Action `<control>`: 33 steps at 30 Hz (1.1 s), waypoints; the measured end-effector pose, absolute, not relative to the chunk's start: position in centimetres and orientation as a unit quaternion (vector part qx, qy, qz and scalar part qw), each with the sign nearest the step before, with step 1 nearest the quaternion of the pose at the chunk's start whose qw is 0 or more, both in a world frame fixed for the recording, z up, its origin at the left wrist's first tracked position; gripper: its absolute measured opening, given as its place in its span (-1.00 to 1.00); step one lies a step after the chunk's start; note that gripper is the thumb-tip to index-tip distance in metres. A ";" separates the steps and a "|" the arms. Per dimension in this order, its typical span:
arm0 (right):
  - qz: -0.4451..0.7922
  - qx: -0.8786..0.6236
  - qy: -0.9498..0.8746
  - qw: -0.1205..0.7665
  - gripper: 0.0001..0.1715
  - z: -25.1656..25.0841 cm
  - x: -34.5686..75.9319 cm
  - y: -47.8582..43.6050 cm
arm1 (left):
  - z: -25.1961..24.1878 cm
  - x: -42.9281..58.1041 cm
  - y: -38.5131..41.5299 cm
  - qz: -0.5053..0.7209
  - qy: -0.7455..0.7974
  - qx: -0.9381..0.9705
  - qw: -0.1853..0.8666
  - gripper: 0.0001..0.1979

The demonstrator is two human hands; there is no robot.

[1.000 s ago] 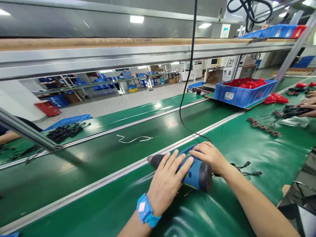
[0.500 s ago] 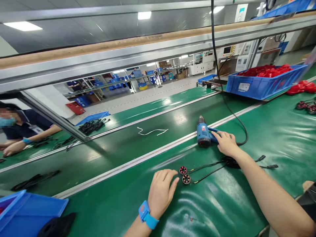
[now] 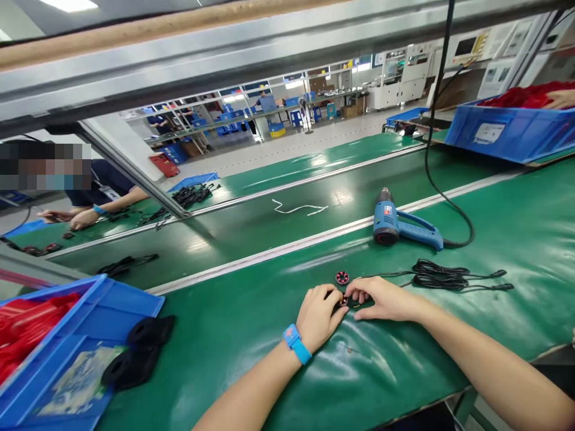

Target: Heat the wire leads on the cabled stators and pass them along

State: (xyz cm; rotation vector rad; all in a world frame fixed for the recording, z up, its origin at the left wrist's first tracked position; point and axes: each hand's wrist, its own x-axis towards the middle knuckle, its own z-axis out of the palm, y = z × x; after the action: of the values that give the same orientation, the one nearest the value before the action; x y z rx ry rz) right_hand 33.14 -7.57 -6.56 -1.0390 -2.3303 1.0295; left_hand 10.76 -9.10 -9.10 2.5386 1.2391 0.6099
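Observation:
My left hand, with a blue wristband, is closed around the edge of a small round motor stator with copper windings. My right hand reaches to the same stator from the right, its fingers curled at the rim and its thumb held apart below. A second stator, with pinkish-red windings, lies just beyond my fingers. Thin leads run right from the stators, partly under my right hand, to a coiled black cable bundle. A blue heat gun lies on the green mat behind my right hand, untouched.
At left stands a blue bin of red parts, with black ring-shaped pieces beside it. Another blue bin sits at back right. A white strip lies on the middle belt. A co-worker's hand works across the line.
My right hand has left the heat gun's handle and come down to the stators. My left hand has taken hold of the nearer stator. The head view has shifted.

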 end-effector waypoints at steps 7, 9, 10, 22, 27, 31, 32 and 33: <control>0.369 -0.384 -0.813 0.236 -0.62 -8.0 32.7 -7.4 | -9.7 10.6 -9.3 0.262 0.441 0.837 0.188 -0.69; 0.364 -0.384 -0.815 0.237 -0.61 -8.1 32.7 -7.5 | -9.7 10.4 -9.2 0.278 0.465 0.821 0.181 -0.50; 0.355 -0.385 -0.818 0.238 -0.60 -8.3 32.7 -7.6 | -9.8 10.2 -9.2 0.282 0.478 0.813 0.178 -0.43; 0.211 -0.383 -0.874 0.210 -0.44 -10.2 31.2 -7.9 | -9.8 9.1 -8.5 0.306 0.505 0.757 0.281 -0.44; 0.206 -0.394 -0.871 0.209 -0.54 -10.2 31.1 -7.8 | -10.1 9.1 -8.5 0.323 0.488 0.769 0.258 -0.50; 0.205 -0.394 -0.870 0.214 -0.58 -10.4 31.1 -7.7 | -9.8 9.1 -8.7 0.318 0.451 0.815 0.175 -0.58; 0.204 -0.392 -0.870 0.217 -0.59 -10.4 31.1 -7.7 | -9.6 9.1 -8.7 0.317 0.442 0.821 0.173 -0.61; 0.202 -0.390 -0.871 0.221 -0.59 -10.4 31.1 -7.7 | -9.4 9.2 -8.7 0.316 0.437 0.823 0.179 -0.65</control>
State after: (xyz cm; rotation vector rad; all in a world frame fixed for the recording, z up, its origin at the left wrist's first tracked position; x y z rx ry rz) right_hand 31.08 -7.73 -10.41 -1.0791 -2.4076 0.5586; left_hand 9.19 -8.72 -9.40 2.3259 1.2346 0.8934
